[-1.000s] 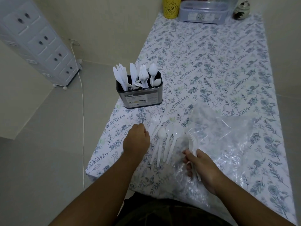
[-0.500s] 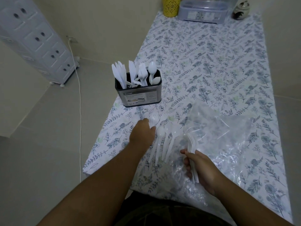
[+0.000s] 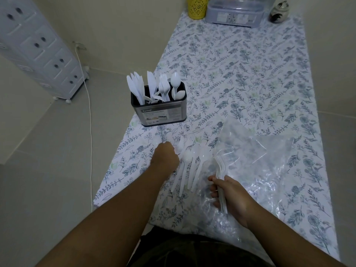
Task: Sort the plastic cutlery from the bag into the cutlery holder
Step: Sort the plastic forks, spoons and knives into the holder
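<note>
Loose spoons [image 3: 189, 166] just right of left hand [image 3: 165, 158].

The left hand [image 3: 165, 158] is advancing from the lower-centre of the frame toward the upper right, closing on the loose white plastic spoons and forks [image 3: 189, 162] lying on the floral tablecloth [image 3: 240, 74]. Its knuckles are now reaching the nearest spoon bowl, fingers curled under.
</note>
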A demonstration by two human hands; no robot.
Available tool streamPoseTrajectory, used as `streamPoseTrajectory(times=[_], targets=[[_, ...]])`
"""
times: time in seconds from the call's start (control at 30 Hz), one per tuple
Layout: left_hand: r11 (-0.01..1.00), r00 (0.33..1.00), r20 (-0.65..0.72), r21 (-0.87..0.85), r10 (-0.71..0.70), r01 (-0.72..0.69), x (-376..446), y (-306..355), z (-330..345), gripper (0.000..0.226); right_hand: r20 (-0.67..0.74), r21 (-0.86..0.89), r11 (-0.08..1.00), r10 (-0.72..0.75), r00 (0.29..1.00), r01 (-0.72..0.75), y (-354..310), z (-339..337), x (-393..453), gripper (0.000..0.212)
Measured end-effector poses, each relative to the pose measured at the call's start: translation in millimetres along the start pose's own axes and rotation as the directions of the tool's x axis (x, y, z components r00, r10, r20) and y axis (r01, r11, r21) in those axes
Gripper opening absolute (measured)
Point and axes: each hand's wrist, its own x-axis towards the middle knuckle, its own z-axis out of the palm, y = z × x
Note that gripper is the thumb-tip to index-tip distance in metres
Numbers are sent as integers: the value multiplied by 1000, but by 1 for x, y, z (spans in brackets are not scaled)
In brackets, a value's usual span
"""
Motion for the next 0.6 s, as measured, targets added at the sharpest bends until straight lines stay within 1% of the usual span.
streamPoseTrajectory(times=[0.1, 0.17, 0.27, 0.33, 0.4, 0.5, 0.6], targets=[[1000, 999, -22, -8, 29, -29, -5, -2, 3, 11, -5, -27, 1000, -4, 1000, 4, 1, 1, 0, 17], [999, 997, -65, -31, 35, -37, -10, -4, 0, 5, -2, -9, 1000, -5, 1000, 5, 0, 2, 0, 18], [989, 985, -172, -140, 15, -39, -21, -4, -14, 9, -5, 18, 1000, -11, 1000, 11, -3, 3, 1, 18], [967, 978, -210, -246, 14, -67, -34, 2, -26, 9, -5, 12, 1000, -21, 1000, 21, -6, 6, 2, 21], [942, 980, -195, -320, 42, -104, -54, 14, -32, 8, 16, 34, 999, -37, 999, 37, -11, 11, 2, 21], [914, 987, -133, -380, 95, -139, -84, 33, -23, 6, 68, 57, 996, -78, 995, 74, -19, 20, 0, 22], [906, 987, -84, -390, 140, -162, -102, 45, -5, 7, 91, -32, 992, -122, 988, 125, -18, 25, -1, 19]])
